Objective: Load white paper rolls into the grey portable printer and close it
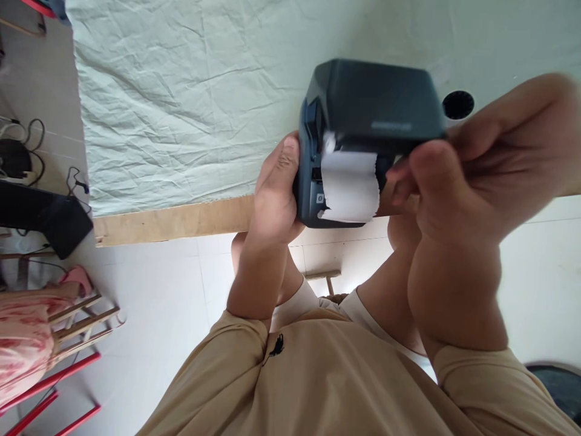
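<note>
- Clasps the side of the dark printer [354, 133] in a closed left grip [276, 188], over the near edge of the surface [177, 221].
- Touches the corner of the lid [385, 97] with a curled right grip [481, 157]; cannot tell whether closed on it.
- Shows white paper [351, 188] below.
- Faces wrinkled green cloth [190, 103] beyond.
</note>
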Demonstrator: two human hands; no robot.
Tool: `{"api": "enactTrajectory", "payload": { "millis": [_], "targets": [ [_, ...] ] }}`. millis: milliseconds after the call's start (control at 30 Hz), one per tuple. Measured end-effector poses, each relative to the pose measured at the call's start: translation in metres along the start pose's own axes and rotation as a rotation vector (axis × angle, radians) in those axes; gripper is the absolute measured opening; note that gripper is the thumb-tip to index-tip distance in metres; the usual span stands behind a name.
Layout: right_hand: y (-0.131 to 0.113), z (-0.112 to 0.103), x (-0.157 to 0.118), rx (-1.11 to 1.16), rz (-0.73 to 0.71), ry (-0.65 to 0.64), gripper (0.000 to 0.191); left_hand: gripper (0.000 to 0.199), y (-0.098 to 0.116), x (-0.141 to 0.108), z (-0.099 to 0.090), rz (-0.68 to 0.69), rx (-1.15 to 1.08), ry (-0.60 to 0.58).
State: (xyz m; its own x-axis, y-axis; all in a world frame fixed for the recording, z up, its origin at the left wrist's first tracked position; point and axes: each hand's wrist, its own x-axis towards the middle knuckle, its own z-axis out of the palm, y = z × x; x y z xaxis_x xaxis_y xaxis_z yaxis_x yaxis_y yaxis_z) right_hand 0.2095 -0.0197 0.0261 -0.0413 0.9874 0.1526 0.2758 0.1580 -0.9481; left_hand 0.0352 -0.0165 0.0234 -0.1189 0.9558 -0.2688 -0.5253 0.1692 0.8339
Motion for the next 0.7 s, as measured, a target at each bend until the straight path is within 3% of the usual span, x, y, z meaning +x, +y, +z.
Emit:
{"api": "enactTrajectory", "payload": {
  "millis": [67,133,233,367,467,600,700],
  "targets": [
    [-0.009,0.002,0.003,-0.077,-0.159,0.201,0.046,0.045,-0.001,0.0,0.0,-0.002,0.026,0.008],
    [-0.014,0.006,0.007,-0.149,-0.225,0.264,0.043,0.044,-0.001,0.0,-0.001,0.003,0.031,0.012],
    [-0.019,0.01,0.014,-0.288,-0.251,0.184,0.027,0.042,0.0,0.001,-0.007,-0.025,0.059,0.003],
    [-0.027,0.01,0.022,-0.65,-0.237,-0.019,0.008,0.04,0.004,0.003,-0.02,-0.105,0.127,-0.066],
    [-0.03,0.007,0.029,-0.816,-0.198,-0.209,0.02,0.041,0.005,0.004,-0.026,-0.112,0.16,-0.082],
    [-0.032,-0.003,0.028,-0.712,-0.284,-0.277,0.028,0.044,0.003,0.004,-0.019,-0.095,0.094,-0.146],
    [-0.033,-0.021,0.02,-0.422,-0.168,-0.258,0.031,0.055,0.003,0.003,-0.012,-0.147,-0.032,-0.144]
  ]
}}
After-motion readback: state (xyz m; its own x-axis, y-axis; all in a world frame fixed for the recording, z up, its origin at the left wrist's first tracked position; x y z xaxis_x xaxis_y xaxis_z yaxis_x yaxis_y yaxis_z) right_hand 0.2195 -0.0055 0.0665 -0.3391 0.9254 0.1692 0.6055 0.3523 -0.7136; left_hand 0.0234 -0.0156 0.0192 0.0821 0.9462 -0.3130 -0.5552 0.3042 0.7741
